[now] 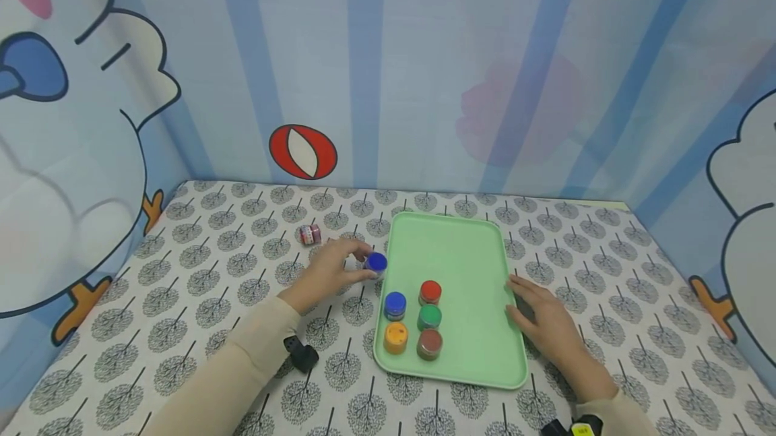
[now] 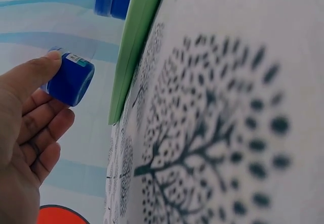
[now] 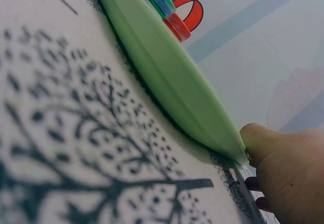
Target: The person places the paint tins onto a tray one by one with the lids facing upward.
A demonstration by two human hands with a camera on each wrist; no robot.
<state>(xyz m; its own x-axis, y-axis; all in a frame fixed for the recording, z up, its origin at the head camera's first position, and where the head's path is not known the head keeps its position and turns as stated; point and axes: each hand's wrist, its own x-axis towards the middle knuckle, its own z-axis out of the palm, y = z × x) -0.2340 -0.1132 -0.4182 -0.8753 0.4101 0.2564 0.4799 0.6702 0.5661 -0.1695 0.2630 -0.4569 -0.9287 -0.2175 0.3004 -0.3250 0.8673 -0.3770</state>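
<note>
Just left of the green tray, my left hand pinches a small jar of blue paint between thumb and fingers. The left wrist view shows this jar tilted, raised beside the tray's edge, with a white label on it. My right hand rests at the tray's right edge, thumb and fingertips right at the rim. On the tray stand several lidded jars: a blue one, a red one, a green one, an orange one and a brown one.
Beyond my left hand, a small jar with a red and white label lies on its side on the tree-patterned tablecloth. A printed curtain with blue stripes and cartoon figures hangs behind the table and along its sides.
</note>
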